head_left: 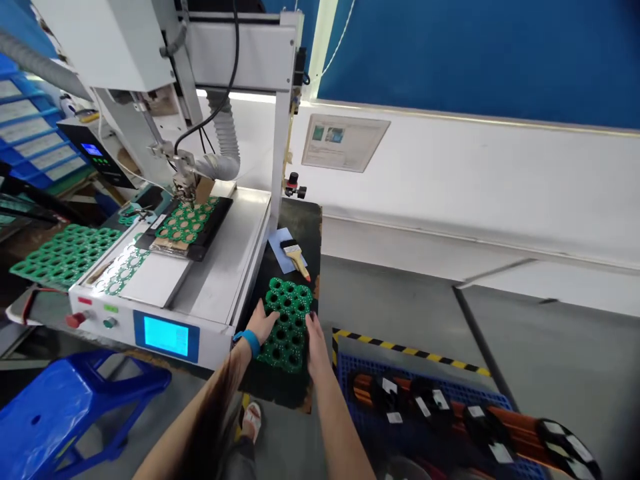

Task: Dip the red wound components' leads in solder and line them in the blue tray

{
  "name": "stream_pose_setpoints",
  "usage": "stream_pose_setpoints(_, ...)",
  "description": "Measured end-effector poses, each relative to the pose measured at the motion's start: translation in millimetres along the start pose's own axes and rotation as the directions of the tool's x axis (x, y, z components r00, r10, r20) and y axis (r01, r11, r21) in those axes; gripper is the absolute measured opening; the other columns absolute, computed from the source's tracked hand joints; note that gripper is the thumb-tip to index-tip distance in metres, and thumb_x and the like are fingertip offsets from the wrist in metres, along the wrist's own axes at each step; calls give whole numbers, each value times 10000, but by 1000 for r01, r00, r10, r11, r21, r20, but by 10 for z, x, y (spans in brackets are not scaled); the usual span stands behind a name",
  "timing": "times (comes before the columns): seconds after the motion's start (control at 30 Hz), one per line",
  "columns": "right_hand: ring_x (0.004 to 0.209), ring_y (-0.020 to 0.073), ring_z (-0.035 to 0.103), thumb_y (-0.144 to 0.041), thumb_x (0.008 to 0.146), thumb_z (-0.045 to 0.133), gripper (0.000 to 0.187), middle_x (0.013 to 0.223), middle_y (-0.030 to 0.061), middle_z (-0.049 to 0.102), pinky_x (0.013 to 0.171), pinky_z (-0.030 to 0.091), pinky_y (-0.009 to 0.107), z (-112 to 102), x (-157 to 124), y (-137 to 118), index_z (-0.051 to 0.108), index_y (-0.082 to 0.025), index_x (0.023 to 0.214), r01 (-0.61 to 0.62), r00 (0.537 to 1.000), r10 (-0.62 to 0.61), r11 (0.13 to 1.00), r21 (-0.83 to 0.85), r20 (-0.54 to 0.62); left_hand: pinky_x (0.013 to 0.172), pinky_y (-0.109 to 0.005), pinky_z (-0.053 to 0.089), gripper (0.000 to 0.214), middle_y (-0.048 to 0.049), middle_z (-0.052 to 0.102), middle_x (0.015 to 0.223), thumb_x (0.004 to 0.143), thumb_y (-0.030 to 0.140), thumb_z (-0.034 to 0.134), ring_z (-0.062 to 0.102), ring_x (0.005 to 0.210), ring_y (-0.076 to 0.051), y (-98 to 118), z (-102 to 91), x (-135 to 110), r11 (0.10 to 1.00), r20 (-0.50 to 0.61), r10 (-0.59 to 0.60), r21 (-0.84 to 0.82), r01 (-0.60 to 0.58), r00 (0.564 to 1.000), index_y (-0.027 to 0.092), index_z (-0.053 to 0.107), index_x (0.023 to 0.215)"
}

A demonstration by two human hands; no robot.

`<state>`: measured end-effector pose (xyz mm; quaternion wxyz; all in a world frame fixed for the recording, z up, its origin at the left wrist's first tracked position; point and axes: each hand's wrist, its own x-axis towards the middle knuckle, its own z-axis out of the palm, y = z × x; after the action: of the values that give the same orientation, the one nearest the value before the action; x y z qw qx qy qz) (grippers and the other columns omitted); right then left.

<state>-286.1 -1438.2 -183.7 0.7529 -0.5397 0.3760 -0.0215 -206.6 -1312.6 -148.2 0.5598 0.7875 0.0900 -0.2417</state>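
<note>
The left grip (pixel 263 322) and right grip (pixel 314 345) sit on opposite sides of a green circuit-board panel (pixel 287 325), fingers spread and touching its edges. Neither is closed into a fist, and whether they clamp the panel or only steady it, I cannot tell. A blue wristband (pixel 249 342) circles the left wrist.

The panel, pierced with rows of round holes, lies on a dark mat (pixel 306 223). Just beyond it, a flat paintbrush (pixel 296 259) rests on a pale blue cloth (pixel 277 247).

To the left stands a benchtop gantry machine (pixel 235 60), its tool head (pixel 184 187) directly above a second green panel (pixel 183 223) held in a black fixture (pixel 216 217). As far as the view shows, that panel is in place under the head, the one between the hands is on the mat, and more green panels (pixel 65 257) lie beyond the machine's left side, so work remains on hand. The machine's cyan screen (pixel 166 336) is lit. On the floor, a blue stool (pixel 60 413) stands left, and labelled copper coils (pixel 510 430) lie on a blue plastic pallet (pixel 360 393) at right.
</note>
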Motion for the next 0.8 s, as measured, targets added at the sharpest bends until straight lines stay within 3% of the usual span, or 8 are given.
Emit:
stream_pose_setpoints(0.13,1337,294,208,-668,691,511,886,1479,-13,176,1032,296,497,139,-91,-65,116,-332,1410,-113,991,113,994,-9,68,1005,-370,377,517,-106,520,1264,762,276,541,474,1172,-267,2,22,0,996,34,-9,-84,11,999,149,427,1250)
stream_pose_setpoints(0.27,1360,283,120,-648,676,555,914,1491,-56,94,1061,244,494,155,-150,-147,84,-366,1406,-136,986,137,991,-12,94,923,-334,448,501,-59,600,1158,739,241,557,557,1061,-235,43,50,-69,992,31,10,-122,-6,999,203,453,1228)
stream_pose_setpoints(0.47,1305,233,309,-547,713,597,871,1439,-37,298,994,400,386,160,-150,-169,117,-341,1411,-106,984,82,982,155,157,958,-351,427,564,-45,607,1147,710,220,598,516,1116,-250,94,53,-158,992,45,50,-121,-44,998,208,434,1249)
stream_pose_setpoints(0.6,1282,235,351,-497,718,626,863,1442,-41,291,946,451,390,105,-149,-97,121,-358,1404,-135,976,82,954,267,202,1029,-368,358,590,-61,482,1297,729,211,571,424,1212,-253,153,88,-242,991,49,110,-83,-106,993,212,382,1287)
stream_pose_setpoints(0.7,1232,253,422,-498,724,621,836,1419,-21,344,917,474,415,48,-125,-37,147,-362,1399,-173,973,118,943,284,200,1082,-385,275,649,-122,367,1357,728,219,577,337,1268,-262,214,126,-277,990,7,138,-14,-138,990,158,316,1319)
stream_pose_setpoints(0.8,1206,253,454,-505,723,617,792,1402,-31,370,903,487,414,8,-92,1,201,-377,1385,-176,968,118,948,264,222,1048,-468,298,717,-219,323,1324,701,319,638,361,1230,-342,260,149,-247,996,-63,87,33,-85,994,75,311,1291)
